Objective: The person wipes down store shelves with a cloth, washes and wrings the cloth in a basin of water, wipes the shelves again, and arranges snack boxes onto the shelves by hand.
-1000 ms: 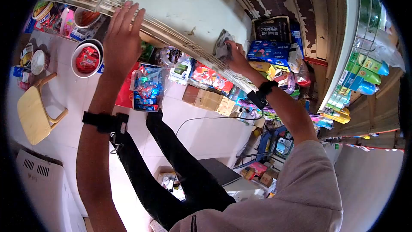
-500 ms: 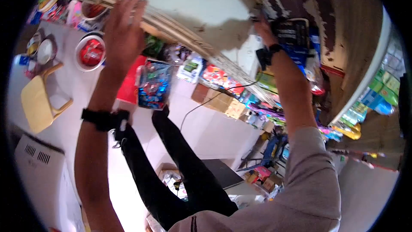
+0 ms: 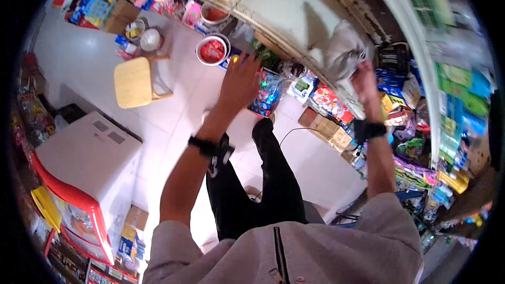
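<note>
A crumpled grey cloth stands out against the pale shelf board, partly over its worn front edge. My right hand is at its lower end, with the fingers closed on the fabric. Lower and to the left, my left hand is held out in the air with its fingers stretched, holding nothing. Behind that hand, a box of blue and red wrapped sweets partly shows, with a white tub of red packets to its left.
A wooden stool stands on the tiled floor at left. Below it is a white cabinet beside a red-framed case. Packaged goods line the shelf's underside, and hanging packets crowd the right. Cardboard boxes sit under the shelf.
My left hand has come away from the shelf edge. The grey cloth now shows at my right hand, which has moved down and to the right in view. The view has swung left.
</note>
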Tool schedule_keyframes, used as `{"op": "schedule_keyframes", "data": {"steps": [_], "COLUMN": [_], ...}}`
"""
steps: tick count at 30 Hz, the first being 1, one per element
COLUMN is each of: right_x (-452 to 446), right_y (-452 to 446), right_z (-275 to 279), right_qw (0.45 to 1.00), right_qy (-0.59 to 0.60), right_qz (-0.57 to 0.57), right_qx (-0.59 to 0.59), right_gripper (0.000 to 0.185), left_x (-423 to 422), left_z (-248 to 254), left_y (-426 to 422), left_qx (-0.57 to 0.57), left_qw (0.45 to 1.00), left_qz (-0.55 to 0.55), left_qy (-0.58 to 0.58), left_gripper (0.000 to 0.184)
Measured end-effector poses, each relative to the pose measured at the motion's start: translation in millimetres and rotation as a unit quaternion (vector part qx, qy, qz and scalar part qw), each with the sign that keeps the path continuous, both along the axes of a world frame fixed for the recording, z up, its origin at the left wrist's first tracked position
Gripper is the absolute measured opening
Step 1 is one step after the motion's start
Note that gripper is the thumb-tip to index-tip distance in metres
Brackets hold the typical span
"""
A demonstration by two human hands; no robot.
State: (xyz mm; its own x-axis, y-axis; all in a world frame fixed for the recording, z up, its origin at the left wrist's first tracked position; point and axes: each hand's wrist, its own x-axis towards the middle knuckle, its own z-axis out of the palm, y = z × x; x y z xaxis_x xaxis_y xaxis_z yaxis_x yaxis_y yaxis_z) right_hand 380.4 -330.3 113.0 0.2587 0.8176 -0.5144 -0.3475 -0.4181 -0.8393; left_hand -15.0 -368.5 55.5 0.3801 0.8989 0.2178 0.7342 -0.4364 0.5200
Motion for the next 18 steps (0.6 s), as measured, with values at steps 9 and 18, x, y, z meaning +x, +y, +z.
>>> {"op": "schedule_keyframes", "data": {"steps": [9,18], "right_x": [-232,-324], "right_y": [-189,-279], "right_z": [164,231], "right_qw": [0.905,0.959], "right_qy": [0.424,0.267], "right_qz": [0.022,0.084], "right_qx": [0.019,0.045], "right_gripper": [0.047,0.039], "left_x": [-90,-143], "left_z": [182,290], "left_y": [-142,-155], "left_qx": [-0.379,-0.477], "left_qw": [0.833,0.778], "left_qz": [0.023,-0.044], "left_qy": [-0.404,-0.406], "left_gripper": [0.048,0.025]}}
